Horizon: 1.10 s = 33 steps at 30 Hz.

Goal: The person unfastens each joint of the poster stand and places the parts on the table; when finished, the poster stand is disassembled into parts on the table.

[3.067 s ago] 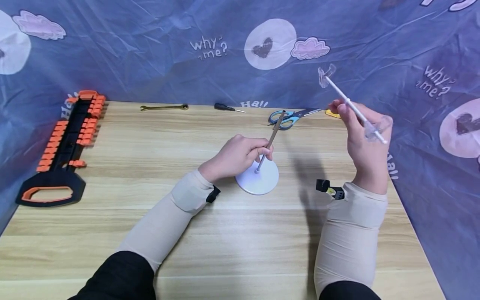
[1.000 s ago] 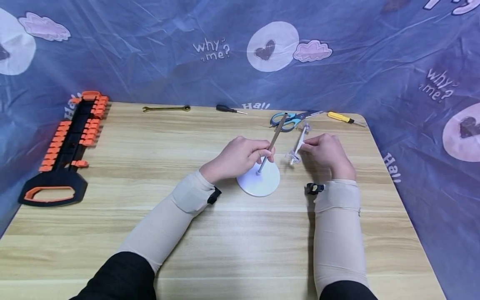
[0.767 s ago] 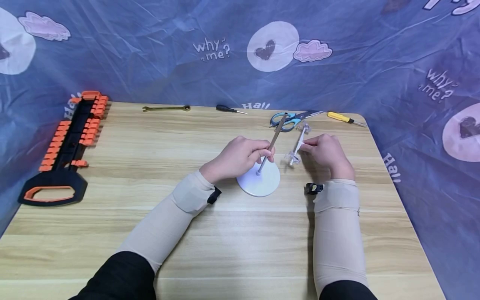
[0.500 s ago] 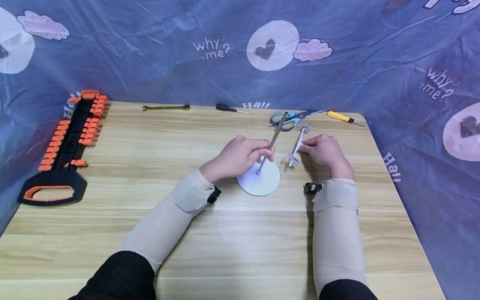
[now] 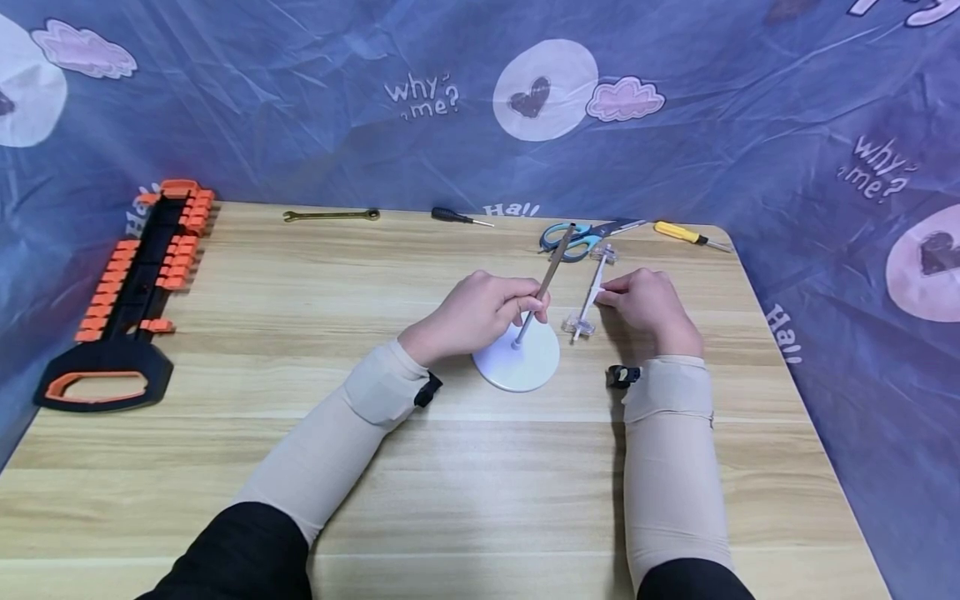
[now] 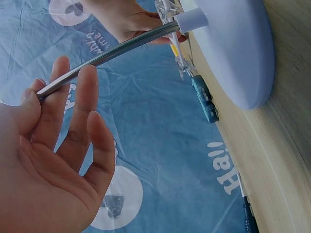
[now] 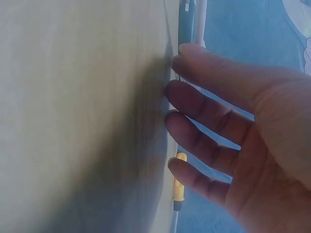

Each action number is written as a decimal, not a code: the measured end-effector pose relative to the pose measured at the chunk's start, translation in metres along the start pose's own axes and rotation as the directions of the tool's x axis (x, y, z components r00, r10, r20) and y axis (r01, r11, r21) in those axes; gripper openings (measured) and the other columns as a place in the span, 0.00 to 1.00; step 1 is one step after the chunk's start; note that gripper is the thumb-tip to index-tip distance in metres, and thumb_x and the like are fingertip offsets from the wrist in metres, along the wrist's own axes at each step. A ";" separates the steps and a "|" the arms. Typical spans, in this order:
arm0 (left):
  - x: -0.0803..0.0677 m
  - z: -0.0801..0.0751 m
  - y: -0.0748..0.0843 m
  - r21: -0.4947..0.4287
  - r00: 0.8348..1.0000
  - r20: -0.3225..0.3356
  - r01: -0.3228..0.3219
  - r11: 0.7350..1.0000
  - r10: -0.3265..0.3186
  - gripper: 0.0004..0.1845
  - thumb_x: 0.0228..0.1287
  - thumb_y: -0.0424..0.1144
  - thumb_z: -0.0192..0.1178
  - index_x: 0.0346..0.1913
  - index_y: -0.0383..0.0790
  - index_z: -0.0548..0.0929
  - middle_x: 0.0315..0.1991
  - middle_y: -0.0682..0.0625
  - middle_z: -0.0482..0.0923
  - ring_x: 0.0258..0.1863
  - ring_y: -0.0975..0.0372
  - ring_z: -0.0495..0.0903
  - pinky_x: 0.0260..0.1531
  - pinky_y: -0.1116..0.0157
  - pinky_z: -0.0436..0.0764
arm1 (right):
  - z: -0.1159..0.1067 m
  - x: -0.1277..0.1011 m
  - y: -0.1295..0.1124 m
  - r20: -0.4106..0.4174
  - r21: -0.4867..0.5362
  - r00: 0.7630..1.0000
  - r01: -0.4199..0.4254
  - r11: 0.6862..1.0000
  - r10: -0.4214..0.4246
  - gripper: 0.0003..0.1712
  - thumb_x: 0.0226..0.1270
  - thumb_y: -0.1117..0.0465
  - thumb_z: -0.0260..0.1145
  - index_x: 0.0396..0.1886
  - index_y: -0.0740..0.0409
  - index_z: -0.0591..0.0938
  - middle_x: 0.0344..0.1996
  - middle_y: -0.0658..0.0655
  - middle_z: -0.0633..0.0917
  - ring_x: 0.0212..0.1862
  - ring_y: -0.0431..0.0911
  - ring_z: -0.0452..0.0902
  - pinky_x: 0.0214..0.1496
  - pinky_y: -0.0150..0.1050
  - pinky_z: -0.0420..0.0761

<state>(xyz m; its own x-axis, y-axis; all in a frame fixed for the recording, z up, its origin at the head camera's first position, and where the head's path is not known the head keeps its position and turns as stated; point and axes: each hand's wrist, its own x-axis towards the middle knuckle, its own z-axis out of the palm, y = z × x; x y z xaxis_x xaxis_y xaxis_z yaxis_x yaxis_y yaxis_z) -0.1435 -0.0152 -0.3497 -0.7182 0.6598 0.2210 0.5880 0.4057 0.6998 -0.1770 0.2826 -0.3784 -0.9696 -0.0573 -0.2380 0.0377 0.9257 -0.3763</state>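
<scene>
My left hand (image 5: 468,317) pinches the metal rod (image 6: 131,44) of a stand between thumb and fingers, the other fingers spread loosely. The rod rises from a round white base (image 5: 517,371) on the table and looks tilted in the left wrist view. Right of the stand, my right hand (image 5: 648,304) pinches a thin white rod (image 5: 591,298) at its middle with thumb and forefinger. A clear plastic piece (image 5: 578,326) sits near each end of this rod. In the right wrist view the white rod shows only partly, beyond the thumb.
Along the back edge lie a wrench (image 5: 330,216), a black screwdriver (image 5: 452,216), blue-handled scissors (image 5: 581,242) and a yellow-handled screwdriver (image 5: 678,232). A black and orange rack (image 5: 142,283) lies at the left. Printed blue cloth (image 5: 300,100) hangs behind and at the sides.
My right hand has come down and left from its raised position, bringing the white rod beside the stand. Lately it shifts slightly left and nearer. My left hand stays on the metal rod.
</scene>
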 end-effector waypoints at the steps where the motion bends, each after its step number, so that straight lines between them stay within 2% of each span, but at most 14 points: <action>1: 0.000 0.000 0.000 0.000 1.000 0.000 0.000 1.000 0.000 0.11 0.84 0.41 0.54 0.47 0.48 0.88 0.41 0.60 0.92 0.34 0.67 0.88 0.44 0.66 0.82 | 0.000 0.000 0.000 0.001 -0.001 1.000 -0.002 1.000 0.002 0.22 0.80 0.51 0.66 0.64 0.57 0.87 0.62 0.66 0.86 0.68 0.65 0.75 0.74 0.63 0.70; 18: 0.000 0.000 -0.001 0.000 1.000 0.000 -0.003 1.000 0.003 0.11 0.83 0.41 0.54 0.47 0.47 0.88 0.41 0.59 0.92 0.34 0.64 0.89 0.45 0.65 0.83 | 0.000 0.000 0.001 -0.011 0.008 1.000 -0.012 1.000 0.013 0.21 0.78 0.52 0.68 0.62 0.58 0.88 0.60 0.66 0.87 0.66 0.64 0.77 0.72 0.63 0.73; 33: 0.000 0.000 -0.001 0.001 1.000 0.006 0.004 1.000 -0.004 0.12 0.84 0.41 0.54 0.48 0.47 0.88 0.41 0.60 0.92 0.34 0.66 0.88 0.45 0.65 0.83 | 0.002 0.000 0.003 0.001 0.019 1.000 -0.011 1.000 0.011 0.15 0.80 0.54 0.66 0.52 0.60 0.89 0.50 0.64 0.89 0.53 0.60 0.79 0.61 0.60 0.76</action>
<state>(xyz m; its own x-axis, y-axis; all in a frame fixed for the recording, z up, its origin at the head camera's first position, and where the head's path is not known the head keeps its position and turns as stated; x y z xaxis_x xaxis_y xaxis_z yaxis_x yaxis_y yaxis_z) -0.1441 -0.0153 -0.3499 -0.7185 0.6617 0.2144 0.5854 0.4088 0.7001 -0.1764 0.2847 -0.3816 -0.9690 -0.0473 -0.2426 0.0530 0.9191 -0.3905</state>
